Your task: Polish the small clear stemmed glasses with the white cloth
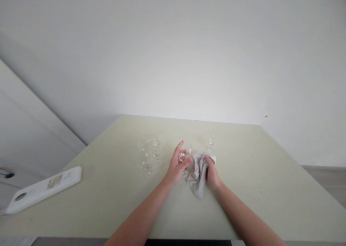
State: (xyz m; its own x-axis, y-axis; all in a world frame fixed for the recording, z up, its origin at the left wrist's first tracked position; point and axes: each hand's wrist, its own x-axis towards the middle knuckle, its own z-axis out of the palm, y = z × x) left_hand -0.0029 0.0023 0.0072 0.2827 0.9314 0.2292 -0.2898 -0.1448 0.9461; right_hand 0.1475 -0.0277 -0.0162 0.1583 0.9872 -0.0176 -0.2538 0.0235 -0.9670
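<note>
From the camera on my head I look down on a pale green table [108, 202] set against a plain white wall [189, 58]. My left hand [177, 165] is raised a little above the tabletop near its middle, fingers curled around the bowl of a small clear glass [185, 155]; the thumb lies across the near side and the fingertips [180, 145] wrap the far side, so the glass is gripped, not loose. Its stem and foot are hidden behind my palm and the cloth.

My right hand [212, 175] is just beside it, clenched on a bunched grey-white cloth [197, 177]. The cloth hangs from my fist down towards the table and its upper fold touches the glass at the side nearest my right hand.

To the left of my left hand stands a tight cluster of clear stemmed glasses [149, 154], upright, close together, apart from my fingers. Beyond my right hand one more clear stemmed glass [211, 142] stands alone, upright.

Far out at the table's left edge lies a flat white board [43, 189] with a hole at its near end, well apart from everything else.
</note>
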